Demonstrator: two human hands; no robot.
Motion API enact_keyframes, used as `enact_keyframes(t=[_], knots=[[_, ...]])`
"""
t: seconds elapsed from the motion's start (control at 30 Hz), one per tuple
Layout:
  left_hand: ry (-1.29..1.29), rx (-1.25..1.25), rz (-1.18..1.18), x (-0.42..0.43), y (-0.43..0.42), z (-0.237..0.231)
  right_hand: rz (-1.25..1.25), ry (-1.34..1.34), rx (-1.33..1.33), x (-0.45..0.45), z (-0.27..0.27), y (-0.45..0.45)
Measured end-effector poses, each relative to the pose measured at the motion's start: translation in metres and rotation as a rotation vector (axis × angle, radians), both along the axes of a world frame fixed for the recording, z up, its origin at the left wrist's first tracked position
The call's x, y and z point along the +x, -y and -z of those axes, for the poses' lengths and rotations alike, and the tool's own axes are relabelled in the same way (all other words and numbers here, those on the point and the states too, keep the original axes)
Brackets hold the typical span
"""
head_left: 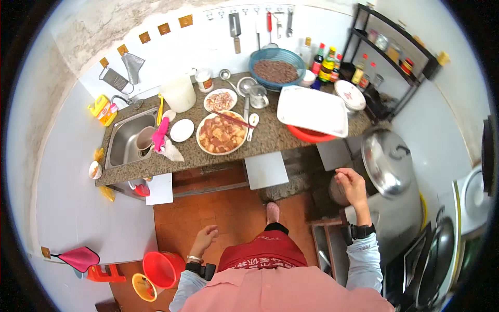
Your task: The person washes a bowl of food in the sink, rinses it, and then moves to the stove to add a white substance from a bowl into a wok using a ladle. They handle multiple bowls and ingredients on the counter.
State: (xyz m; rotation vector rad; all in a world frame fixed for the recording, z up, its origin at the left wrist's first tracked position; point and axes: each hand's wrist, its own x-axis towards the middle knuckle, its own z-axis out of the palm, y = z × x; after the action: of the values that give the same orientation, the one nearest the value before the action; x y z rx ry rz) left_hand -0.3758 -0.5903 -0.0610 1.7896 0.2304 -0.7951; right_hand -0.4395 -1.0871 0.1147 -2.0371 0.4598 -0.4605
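Observation:
My left hand (205,239) hangs over the tiled floor with its fingers loosely curled and nothing in it. At the right, my right hand (351,185) is raised beside a large domed metal lid (386,162), fingers bent; no held thing shows, though the fingertips are too small to tell for sure. On the granite counter stands a bowl of meat pieces (222,133) with dark red chopsticks (234,119) across it. Behind it is a plate of chopped meat (220,100). A white tray (313,110) rests tilted over a red basin (312,134).
A steel sink (130,138) is set in the counter's left end. A blue basket (277,69) and sauce bottles (326,68) stand at the back. Cabinet doors (266,170) jut out below the counter. A red bucket (163,269) stands on the floor at lower left.

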Motion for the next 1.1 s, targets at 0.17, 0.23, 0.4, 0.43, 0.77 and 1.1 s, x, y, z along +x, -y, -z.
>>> enact_keyframes(t=[0.17,0.23,0.4,0.43,0.77,1.1], knots=[[0.202,-0.063,-0.088,0.073,0.040,-0.024,-0.064,0.014,0.026,0.113,0.000,0.068],[0.276,-0.060,-0.115,0.099,0.052,-0.044,-0.142,0.006,-0.046,0.155,-0.012,0.077],[0.361,-0.023,-0.182,0.169,0.084,-0.120,-0.321,0.000,0.146,0.223,-0.031,0.058],[0.348,-0.042,-0.214,0.179,0.081,-0.123,-0.318,-0.009,0.124,0.235,-0.029,0.060],[0.276,-0.102,-0.079,0.274,0.103,-0.142,-0.077,-0.057,0.034,0.302,-0.034,0.157],[0.208,-0.059,0.028,0.286,0.169,-0.154,-0.036,-0.363,-0.115,0.418,0.011,0.281]])
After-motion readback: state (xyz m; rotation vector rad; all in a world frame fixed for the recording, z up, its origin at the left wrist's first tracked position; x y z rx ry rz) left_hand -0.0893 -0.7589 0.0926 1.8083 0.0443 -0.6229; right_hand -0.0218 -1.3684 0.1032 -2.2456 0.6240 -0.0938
